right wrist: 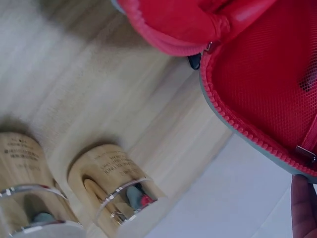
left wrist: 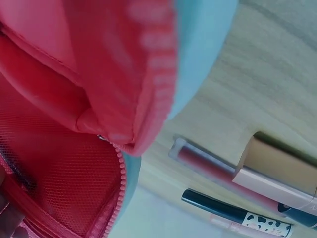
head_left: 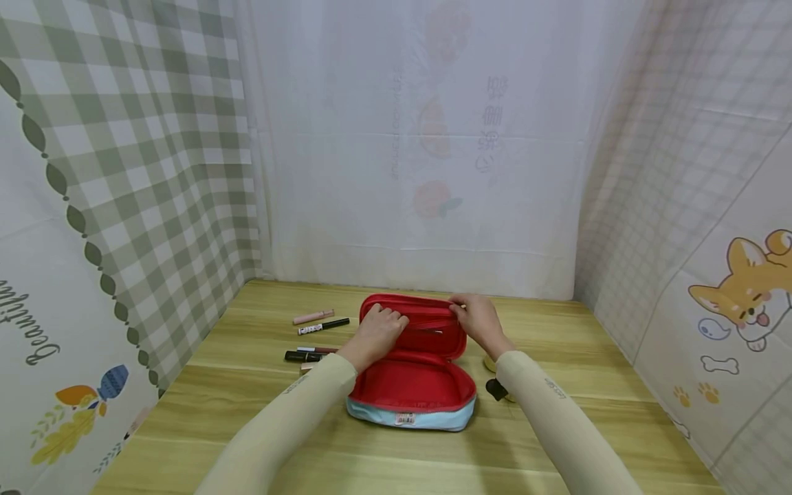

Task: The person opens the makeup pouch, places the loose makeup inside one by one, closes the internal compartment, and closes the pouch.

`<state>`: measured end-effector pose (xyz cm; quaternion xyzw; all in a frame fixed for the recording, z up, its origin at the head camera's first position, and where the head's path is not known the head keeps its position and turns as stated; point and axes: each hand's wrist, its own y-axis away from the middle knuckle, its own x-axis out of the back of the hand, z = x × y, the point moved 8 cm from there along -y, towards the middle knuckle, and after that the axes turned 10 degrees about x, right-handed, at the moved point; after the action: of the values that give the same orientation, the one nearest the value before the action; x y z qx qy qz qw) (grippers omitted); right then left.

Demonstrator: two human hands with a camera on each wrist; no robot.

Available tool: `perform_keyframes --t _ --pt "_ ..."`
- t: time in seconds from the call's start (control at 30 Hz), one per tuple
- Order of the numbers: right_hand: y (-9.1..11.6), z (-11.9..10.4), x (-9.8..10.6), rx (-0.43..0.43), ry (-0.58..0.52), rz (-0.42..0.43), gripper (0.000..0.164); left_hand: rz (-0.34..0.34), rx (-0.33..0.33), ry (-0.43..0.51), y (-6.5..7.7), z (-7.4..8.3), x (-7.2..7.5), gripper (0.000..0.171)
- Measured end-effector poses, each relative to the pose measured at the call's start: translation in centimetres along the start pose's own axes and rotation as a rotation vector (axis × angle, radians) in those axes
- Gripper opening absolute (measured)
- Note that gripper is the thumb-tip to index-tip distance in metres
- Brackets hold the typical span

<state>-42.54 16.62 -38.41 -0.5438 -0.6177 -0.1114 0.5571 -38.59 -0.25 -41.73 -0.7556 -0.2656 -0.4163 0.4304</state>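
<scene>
A makeup bag (head_left: 411,418), light blue outside and red inside, lies unzipped with its lid raised at the back. The lid has a red mesh pocket (left wrist: 74,173) with a zip, and a thin dark item (left wrist: 15,166) shows behind the mesh. At the lid's left side, my left hand (head_left: 379,331) grips the pocket's zipped edge with curled fingers. My right hand (head_left: 479,322) pinches the lid's upper right corner, close to the pocket's zip pull (right wrist: 305,152). The red lower compartment (head_left: 414,385) faces up, with nothing visible in it.
Left of the bag lie a pink tube (head_left: 313,317), a black tube with a cow-print end (head_left: 324,326), a lip gloss tube (left wrist: 208,168), a thick black tube (head_left: 303,356) and a small box (left wrist: 280,166). Shiny gold cylinders (right wrist: 111,171) stand to the right. Curtains surround the wooden table (head_left: 557,330).
</scene>
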Motion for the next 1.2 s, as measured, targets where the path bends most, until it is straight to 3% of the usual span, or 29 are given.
perform_keyframes --t 0.13,0.33,0.47,0.67,0.8,1.03,1.2 --pt "0.3 0.1 0.1 0.0 -0.014 0.02 0.015 0.082 -0.011 -0.004 0.4 -0.1 0.4 0.005" --pt "0.8 0.5 0.0 -0.037 -0.052 0.018 0.019 0.306 -0.048 0.05 1.7 -1.0 1.8 0.009" --pt "1.0 0.5 0.1 -0.043 -0.067 0.01 0.019 0.367 -0.058 0.068 2.7 -2.1 2.4 0.012" --pt "1.4 0.6 0.0 -0.075 -0.082 0.006 0.02 0.335 -0.038 0.056 4.4 -4.6 2.0 0.027" --pt "1.7 0.6 -0.1 -0.087 -0.094 0.016 0.022 0.301 0.011 0.097 5.5 -6.9 1.7 0.012" --pt "2.1 0.6 -0.1 -0.078 -0.089 0.047 0.024 0.286 0.137 0.202 7.3 -11.9 1.6 0.011" --pt "2.3 0.2 0.0 -0.034 -0.047 0.061 0.025 0.201 0.261 0.216 8.9 -15.6 0.8 0.015"
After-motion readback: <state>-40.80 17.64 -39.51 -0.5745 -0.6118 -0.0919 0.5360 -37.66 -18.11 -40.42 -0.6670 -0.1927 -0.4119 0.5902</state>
